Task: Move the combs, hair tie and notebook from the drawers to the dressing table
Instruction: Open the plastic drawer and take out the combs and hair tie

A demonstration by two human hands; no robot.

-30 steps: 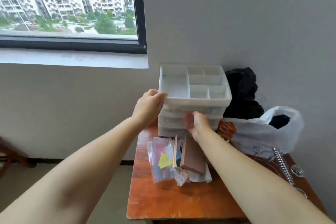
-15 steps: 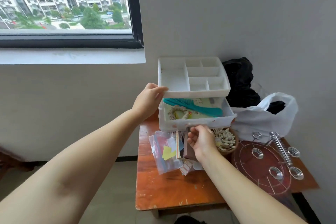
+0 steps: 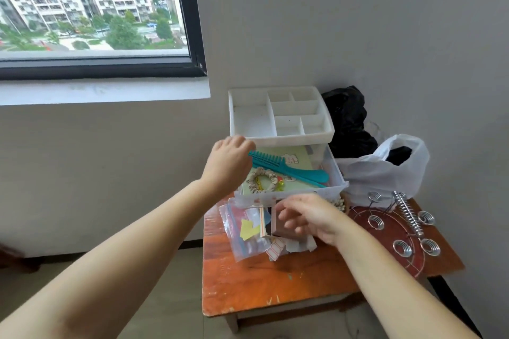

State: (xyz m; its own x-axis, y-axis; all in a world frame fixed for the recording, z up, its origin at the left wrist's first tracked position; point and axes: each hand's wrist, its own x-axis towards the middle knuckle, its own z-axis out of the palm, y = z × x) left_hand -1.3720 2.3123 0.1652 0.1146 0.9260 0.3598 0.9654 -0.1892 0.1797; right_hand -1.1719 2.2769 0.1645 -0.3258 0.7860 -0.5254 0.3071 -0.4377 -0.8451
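Note:
A white drawer unit (image 3: 281, 118) stands at the back of the small orange dressing table (image 3: 264, 283). Its clear top drawer (image 3: 334, 173) is pulled out. Inside lie a teal comb (image 3: 289, 169), a cream hair tie (image 3: 263, 180) and a pale green notebook (image 3: 296, 161) under them. My left hand (image 3: 227, 165) hovers at the drawer's left edge, beside the comb's teeth, fingers curled and holding nothing. My right hand (image 3: 311, 217) is just in front of the drawer's front wall, fingers apart and empty.
In front of the drawer lie a clear zip bag (image 3: 245, 228) of paper bits and a small brown box (image 3: 283, 228). A white plastic bag (image 3: 385, 168) and a black bag (image 3: 347, 118) sit at the right back. A round wire rack (image 3: 396, 231) with metal coils fills the table's right side.
The top drawer went from shut to pulled far out. My right hand let go of its front and drew back. My left hand left the unit's top corner and dropped towards the comb.

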